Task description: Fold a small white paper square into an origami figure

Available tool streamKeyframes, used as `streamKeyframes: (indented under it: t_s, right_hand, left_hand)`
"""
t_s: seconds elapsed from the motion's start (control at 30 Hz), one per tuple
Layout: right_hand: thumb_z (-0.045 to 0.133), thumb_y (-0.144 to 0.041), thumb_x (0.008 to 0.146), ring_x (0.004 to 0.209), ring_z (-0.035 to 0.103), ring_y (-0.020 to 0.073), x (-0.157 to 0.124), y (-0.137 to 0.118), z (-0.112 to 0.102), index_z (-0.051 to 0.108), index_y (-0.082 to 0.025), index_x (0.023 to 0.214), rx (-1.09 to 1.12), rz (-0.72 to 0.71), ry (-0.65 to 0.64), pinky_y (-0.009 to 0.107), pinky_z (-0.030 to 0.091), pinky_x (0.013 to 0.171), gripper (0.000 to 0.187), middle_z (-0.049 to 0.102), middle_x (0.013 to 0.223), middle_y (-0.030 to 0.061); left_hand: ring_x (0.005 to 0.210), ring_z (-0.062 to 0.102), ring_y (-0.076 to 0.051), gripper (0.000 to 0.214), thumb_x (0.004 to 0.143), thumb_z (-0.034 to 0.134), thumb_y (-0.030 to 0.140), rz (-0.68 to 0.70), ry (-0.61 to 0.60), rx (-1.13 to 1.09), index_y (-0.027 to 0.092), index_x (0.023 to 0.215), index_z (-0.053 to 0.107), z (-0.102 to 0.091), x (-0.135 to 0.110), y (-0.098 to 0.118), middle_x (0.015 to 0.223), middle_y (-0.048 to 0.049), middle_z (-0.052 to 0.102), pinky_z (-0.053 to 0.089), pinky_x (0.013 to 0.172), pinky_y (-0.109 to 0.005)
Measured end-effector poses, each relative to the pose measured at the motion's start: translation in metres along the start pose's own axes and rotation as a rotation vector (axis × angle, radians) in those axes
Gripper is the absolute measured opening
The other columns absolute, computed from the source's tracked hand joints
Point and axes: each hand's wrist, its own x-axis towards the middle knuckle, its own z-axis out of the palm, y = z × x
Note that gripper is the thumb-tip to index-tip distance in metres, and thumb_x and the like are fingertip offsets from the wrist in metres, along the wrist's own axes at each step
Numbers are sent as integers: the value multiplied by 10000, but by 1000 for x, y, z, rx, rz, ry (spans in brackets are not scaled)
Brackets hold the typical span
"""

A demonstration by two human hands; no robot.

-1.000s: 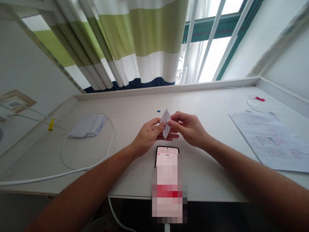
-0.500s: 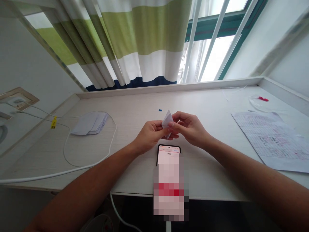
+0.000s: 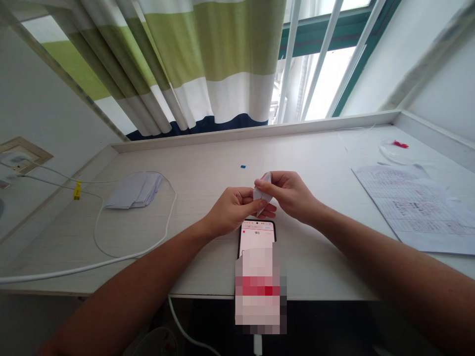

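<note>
A small folded piece of white paper (image 3: 261, 193) is held just above the white desk (image 3: 208, 168), between both my hands. My left hand (image 3: 232, 207) pinches its lower left side, fingers curled. My right hand (image 3: 289, 193) pinches its top and right side with thumb and forefinger. Most of the paper is hidden by my fingers. Directly below my hands lies a phone (image 3: 258, 237) with its screen lit, near the desk's front edge.
A stack of white paper sheets (image 3: 133, 190) lies at the left, ringed by a white cable (image 3: 111, 257). A printed sheet (image 3: 411, 207) lies at the right, with a clear bag (image 3: 395, 151) behind it. A tiny blue scrap (image 3: 243, 167) sits mid-desk. Striped curtain and window stand behind.
The paper's pointed tip stood up between my hands; now my right fingers have folded over it and the paper shows much smaller. Hands stayed in place.
</note>
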Motion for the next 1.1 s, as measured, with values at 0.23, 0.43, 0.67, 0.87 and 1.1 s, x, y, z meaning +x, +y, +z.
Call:
streamKeyframes:
  t_s: [0.23,0.43,0.67,0.87,1.1]
  right_hand:
    - [728,-595,902,504,511,110,1,1,-2,633,-177,612,-44,-15,45,278,395,508,518,587,523,-10]
    - [651,-634,945,543,469,114,3,3,-4,634,-195,591,-153,-96,107,296,368,539,564,539,536,-15]
    - [617,-706,928,543,457,119,3,0,-4,626,-203,605,-114,-98,113,297,384,532,598,523,553,-13]
    - [523,-750,953,532,473,115,3,1,-4,617,-193,600,-72,-88,109,292,390,520,666,537,545,-1]
    - [819,-592,809,595,552,122,3,5,-5,702,-176,721,-65,-65,20,280,452,550,442,644,639,3]
  left_hand:
    - [870,795,-228,352,874,814,392,-2,-23,19,97,1045,729,2,1,-2,984,-142,812,630,829,-374]
    - [703,720,-159,388,935,713,508,43,-37,71,140,1001,610,4,3,-5,820,-66,748,512,630,-271]
    - [623,576,-107,413,925,698,552,32,-32,83,149,905,608,3,3,-2,724,-7,649,453,638,-272]
    - [609,536,-93,417,918,708,550,21,3,118,142,866,640,2,2,1,726,-3,632,434,616,-260]
    - [580,590,-107,457,921,693,585,7,-19,124,133,856,664,-2,4,-3,697,-33,684,463,600,-264]
